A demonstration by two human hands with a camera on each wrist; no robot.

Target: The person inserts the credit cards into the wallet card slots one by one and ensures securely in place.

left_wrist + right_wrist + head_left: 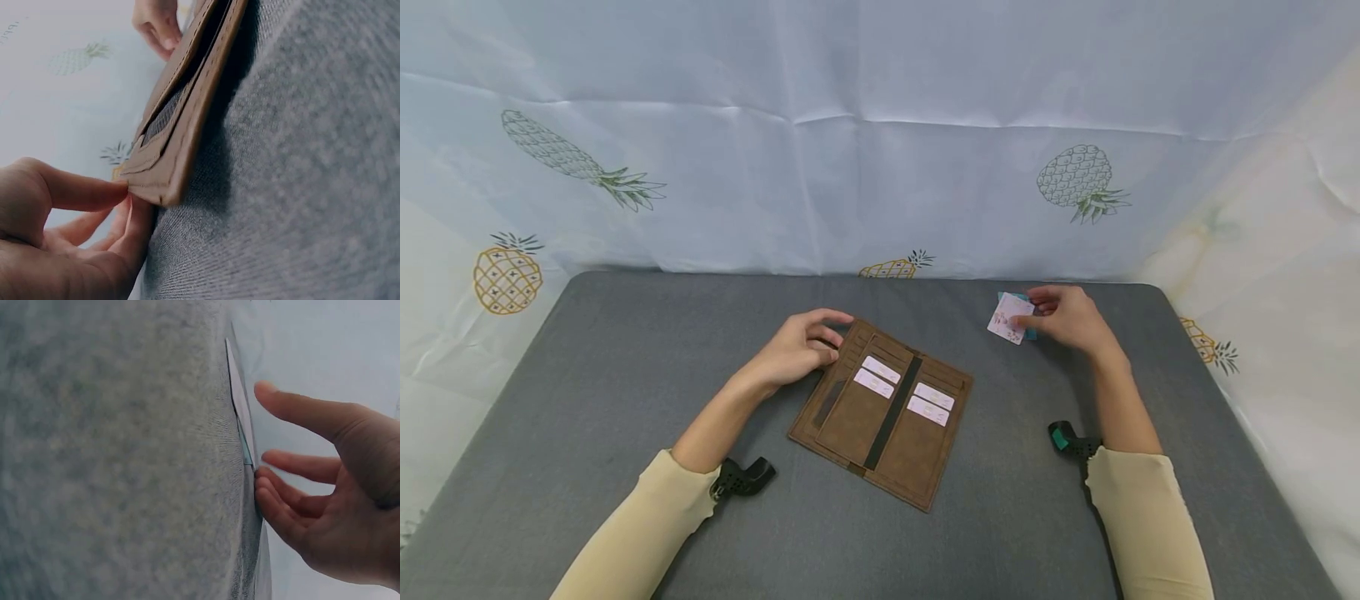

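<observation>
While our left hand rests at the far left corner of the open brown leather wallet, its fingers lie loosely curled, with the thumb and fingertips touching that corner's edge rather than closing round it, as the left wrist view shows. We see the wallet lying spread flat on the grey felt table top, roughly at its middle, with four pale cards tucked in its slots, two on each side of the dark centre strip. To the right of the wallet and a little farther back, well apart from it, our right hand is at a small stack of loose cards: a pink patterned card lies uppermost, with a teal one showing beneath it. Our fingers here are nearly straight and spread, the fingertips touching the near edge of the stack while the thumb hovers above it; we grip nothing firmly. Behind the wallet, beyond the table's far edge, hangs a white cloth backdrop printed with pineapples. Both our forearms wear cream sleeves, each with a black wrist mount beside the cuff.
</observation>
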